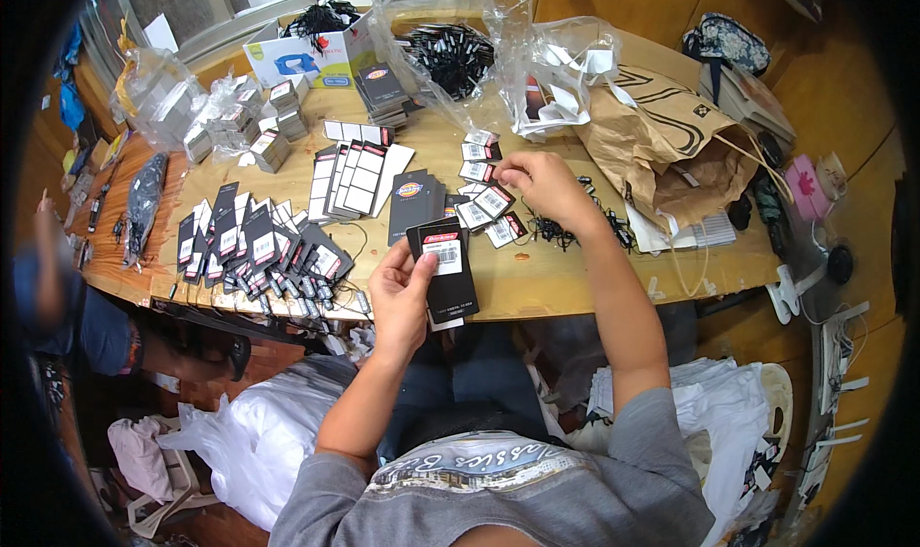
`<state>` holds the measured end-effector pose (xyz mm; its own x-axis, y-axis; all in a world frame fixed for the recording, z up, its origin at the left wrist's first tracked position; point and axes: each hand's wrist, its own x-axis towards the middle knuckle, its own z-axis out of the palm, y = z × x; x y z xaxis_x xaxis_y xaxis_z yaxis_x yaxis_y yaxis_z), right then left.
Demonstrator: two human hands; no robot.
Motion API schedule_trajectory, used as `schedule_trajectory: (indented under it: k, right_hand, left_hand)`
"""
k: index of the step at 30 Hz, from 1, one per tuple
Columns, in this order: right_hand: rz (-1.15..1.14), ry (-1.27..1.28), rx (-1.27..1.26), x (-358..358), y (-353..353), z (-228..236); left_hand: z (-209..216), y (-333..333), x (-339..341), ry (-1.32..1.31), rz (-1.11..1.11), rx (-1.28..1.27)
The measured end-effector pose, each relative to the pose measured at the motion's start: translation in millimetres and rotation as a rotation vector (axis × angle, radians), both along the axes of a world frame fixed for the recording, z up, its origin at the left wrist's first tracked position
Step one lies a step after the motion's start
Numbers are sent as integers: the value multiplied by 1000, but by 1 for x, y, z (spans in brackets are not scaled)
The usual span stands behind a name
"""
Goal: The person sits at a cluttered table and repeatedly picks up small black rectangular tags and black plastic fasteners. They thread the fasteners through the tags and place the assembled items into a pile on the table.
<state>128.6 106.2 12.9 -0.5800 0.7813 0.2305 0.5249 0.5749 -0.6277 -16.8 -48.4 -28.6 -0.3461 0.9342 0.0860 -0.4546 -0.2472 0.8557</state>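
Note:
My left hand (395,296) grips a black hang tag (456,288) with a white barcode sticker and a red strip, its thumb on the front. A white edge shows from under the tag's lower end. My right hand (542,181) is closed in a pinch above a column of small barcode cards (493,202); whatever its fingertips hold, if anything, is too small to tell. Just beyond the held tag lies a stack of dark hang tags (410,213). White-faced label cards (362,175) are fanned out to the left of it.
Finished-looking dark tags with cords (259,245) cover the table's front left. Black strings (551,231) lie right of my right hand, beside a brown paper bag (661,149). Behind stand a cardboard box (268,60) and a clear plastic bag of black cords (448,58). Another person's leg (91,322) shows at left.

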Motion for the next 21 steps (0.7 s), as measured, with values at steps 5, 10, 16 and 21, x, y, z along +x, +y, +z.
schedule_trajectory:
  k: [5, 10, 16, 21]
  right_hand:
    - [-334, 58, 114, 32, 43, -12]
    - [-319, -15, -108, 61, 52, -14]
    - [-266, -34, -111, 38, 83, -42]
    - [-100, -31, 99, -15, 86, -35]
  left_hand:
    - [5, -9, -8, 1, 46, 8]
    - [-5, -8, -7, -25, -8, -29]
    - [-5, -7, 6, -34, -61, -35]
    - [-7, -16, -7, -2, -28, -51]
